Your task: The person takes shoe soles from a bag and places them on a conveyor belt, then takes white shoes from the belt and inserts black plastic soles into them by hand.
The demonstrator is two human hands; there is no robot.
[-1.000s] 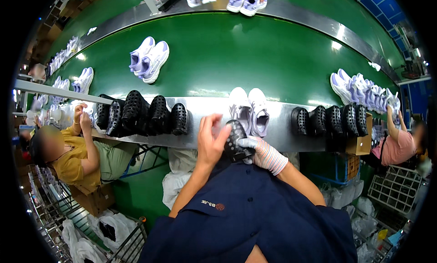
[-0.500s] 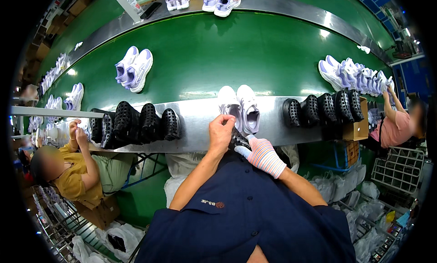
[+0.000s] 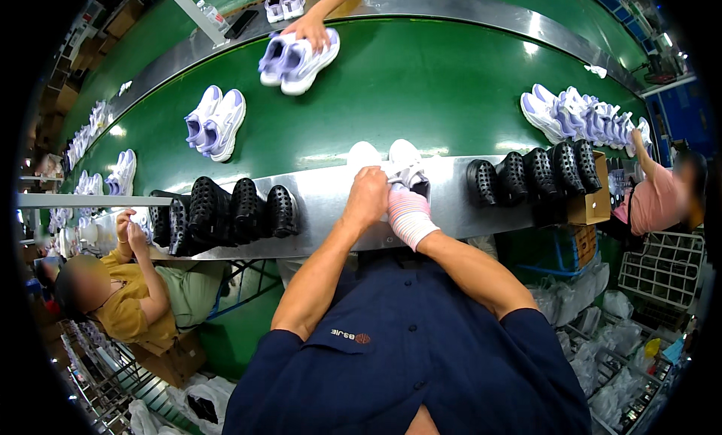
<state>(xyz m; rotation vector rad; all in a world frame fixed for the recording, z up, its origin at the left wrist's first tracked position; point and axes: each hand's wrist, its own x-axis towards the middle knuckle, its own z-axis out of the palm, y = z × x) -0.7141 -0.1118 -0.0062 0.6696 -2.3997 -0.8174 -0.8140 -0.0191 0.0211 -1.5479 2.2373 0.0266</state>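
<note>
Two white sneakers stand side by side on the metal ledge in front of me, toes pointing away. My left hand (image 3: 368,196), bare, is closed at the heel and opening of the left sneaker (image 3: 362,153) and covers most of it. Close beside it, my right hand (image 3: 411,213) wears a pink-and-white striped glove. Its fingers are curled in at the opening between the two shoes, fingertips partly hidden. The right sneaker (image 3: 405,156) shows its laces, and its dark opening is visible just past the glove.
Black studded shoe-shaped pieces (image 3: 247,209) stand on the ledge left of me, and more black pieces (image 3: 538,171) stand right. Lilac-white sneakers (image 3: 216,123) sit on the green belt (image 3: 421,81). A co-worker's hand (image 3: 308,32) holds another pair (image 3: 299,62). People sit at both sides.
Both my hands have moved forward onto the sneakers. The black studded piece by my right hand is out of sight. Across the belt, a co-worker's hand has brought a pair of sneakers leftward and nearer.
</note>
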